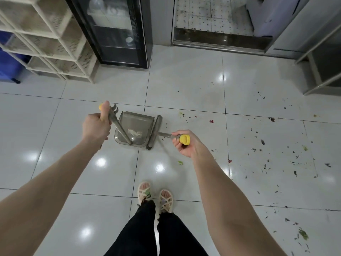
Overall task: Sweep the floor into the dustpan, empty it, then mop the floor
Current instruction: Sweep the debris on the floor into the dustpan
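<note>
A grey see-through dustpan [135,120] rests on the white tiled floor in front of me, with a pale clump of dirt inside. My left hand [96,124] grips the top of its long handle, which has a yellow end and a comb. My right hand [184,143] holds the yellow-capped handle of a grey broom [154,133], whose head stands against the dustpan's right edge. Leaf bits and dark scraps [273,163] lie scattered over the tiles to the right.
A black glass-door cabinet [118,32] and cream lattice shelves [55,39] stand at the back left. A doorway with a metal threshold [221,40] opens at the back. A metal unit [321,67] fills the right corner. My sandalled feet [156,198] are below.
</note>
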Available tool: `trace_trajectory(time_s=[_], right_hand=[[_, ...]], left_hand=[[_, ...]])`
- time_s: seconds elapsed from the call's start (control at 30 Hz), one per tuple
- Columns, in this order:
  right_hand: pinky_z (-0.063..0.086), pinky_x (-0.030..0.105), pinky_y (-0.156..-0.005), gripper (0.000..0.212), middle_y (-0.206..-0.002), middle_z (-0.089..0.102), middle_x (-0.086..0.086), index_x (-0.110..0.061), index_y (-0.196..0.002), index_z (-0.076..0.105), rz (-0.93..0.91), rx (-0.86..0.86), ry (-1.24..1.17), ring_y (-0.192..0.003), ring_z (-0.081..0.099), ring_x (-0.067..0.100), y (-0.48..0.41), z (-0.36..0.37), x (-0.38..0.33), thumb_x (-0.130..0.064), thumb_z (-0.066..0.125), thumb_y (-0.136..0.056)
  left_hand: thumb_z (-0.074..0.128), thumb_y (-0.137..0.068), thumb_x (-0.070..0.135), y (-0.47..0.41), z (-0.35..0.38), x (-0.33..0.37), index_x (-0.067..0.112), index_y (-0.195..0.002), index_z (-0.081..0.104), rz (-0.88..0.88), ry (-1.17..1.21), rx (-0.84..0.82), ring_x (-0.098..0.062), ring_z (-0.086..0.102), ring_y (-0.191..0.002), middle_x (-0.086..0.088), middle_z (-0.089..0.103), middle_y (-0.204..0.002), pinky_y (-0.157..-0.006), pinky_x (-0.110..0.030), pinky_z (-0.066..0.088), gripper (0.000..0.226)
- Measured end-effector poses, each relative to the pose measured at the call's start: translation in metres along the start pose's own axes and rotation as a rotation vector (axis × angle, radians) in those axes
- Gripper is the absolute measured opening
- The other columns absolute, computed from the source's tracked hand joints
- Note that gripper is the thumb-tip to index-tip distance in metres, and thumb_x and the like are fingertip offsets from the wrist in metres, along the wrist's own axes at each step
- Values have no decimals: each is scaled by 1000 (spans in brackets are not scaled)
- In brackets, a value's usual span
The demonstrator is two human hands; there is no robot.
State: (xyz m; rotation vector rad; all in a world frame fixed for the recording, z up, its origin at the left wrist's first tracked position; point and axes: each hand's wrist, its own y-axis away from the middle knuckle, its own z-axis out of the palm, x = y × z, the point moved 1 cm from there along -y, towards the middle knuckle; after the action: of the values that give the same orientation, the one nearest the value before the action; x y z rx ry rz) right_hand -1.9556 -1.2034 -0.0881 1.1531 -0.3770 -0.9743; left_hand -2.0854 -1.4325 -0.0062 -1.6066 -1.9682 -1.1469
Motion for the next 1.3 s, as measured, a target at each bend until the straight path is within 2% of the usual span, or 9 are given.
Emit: trace_trajectory(time_s=[0.1,0.2,0.27,0.53,0.67,0.8,1.0,1.13,1.3], right_hand=[[31,8,-34,24,-49,41,-1,-12,-69,43,5,25,-61,-31,42,5,-20,12,-7,-8,53,-91],[31,9,-33,23,-52,40,0,-12,-70,43,-24,70,-107,-30,42,6,-36,20,-14,-7,52,-90],[30,9,-32,22,-56,39,1,-12,-71,43,-51,113,-159,-30,42,7,-45,22,-22,-5,52,-89],[31,9,-29,21,-42,48,4,-7,-70,49,-90,234,-283,-28,45,6,-23,-18,-18,-6,49,-91],[31,9,-29,21,-42,49,3,-5,-71,52,-100,276,-356,-29,46,5,6,-49,-2,-7,48,-92],[32,10,-28,22,-44,50,6,-4,-71,52,-119,373,-440,-26,43,6,37,-83,10,-6,49,-92],[34,11,-28,9,-46,50,6,-4,-79,53,-148,432,-434,-28,45,7,53,-104,15,-4,52,-88],[34,10,-28,5,-52,49,5,-4,-82,54,-192,425,-367,-30,47,7,64,-102,16,-3,53,-87],[32,10,-28,13,-56,48,8,-5,-77,52,-184,338,-374,-28,42,7,71,-88,16,-5,50,-90]], left_hand=[[35,-92,64,-25,5,8,8,-66,49,0,-2,-26,-25,45,-50,-11,49,-63,-46,-25,32,64],[35,-91,67,-49,12,13,8,-66,49,5,-2,-64,-24,44,-50,-10,49,-63,-45,-25,30,65],[34,-91,67,-63,17,17,8,-65,48,22,-13,-98,-25,45,-52,-11,49,-64,-47,-26,33,66],[35,-92,66,-85,51,37,7,-71,49,86,-33,-271,-25,43,-54,-14,46,-67,-55,-32,38,65],[30,-68,85,-76,70,45,9,-71,50,116,-55,-333,-24,43,-60,-14,43,-66,-58,-36,40,79],[27,-62,88,-65,87,47,8,-71,50,137,-80,-382,-25,44,-59,-14,45,-65,-60,-37,40,83],[36,-90,69,-57,104,47,7,-62,46,117,-26,-398,-26,44,-47,-8,45,-55,-53,-29,40,68],[36,-93,64,-55,103,48,10,-61,45,114,-1,-404,-24,41,-48,-7,43,-55,-42,-26,35,64],[37,-93,64,-54,100,54,8,-63,47,160,-24,-414,-24,43,-50,-8,45,-58,-47,-28,40,65]])
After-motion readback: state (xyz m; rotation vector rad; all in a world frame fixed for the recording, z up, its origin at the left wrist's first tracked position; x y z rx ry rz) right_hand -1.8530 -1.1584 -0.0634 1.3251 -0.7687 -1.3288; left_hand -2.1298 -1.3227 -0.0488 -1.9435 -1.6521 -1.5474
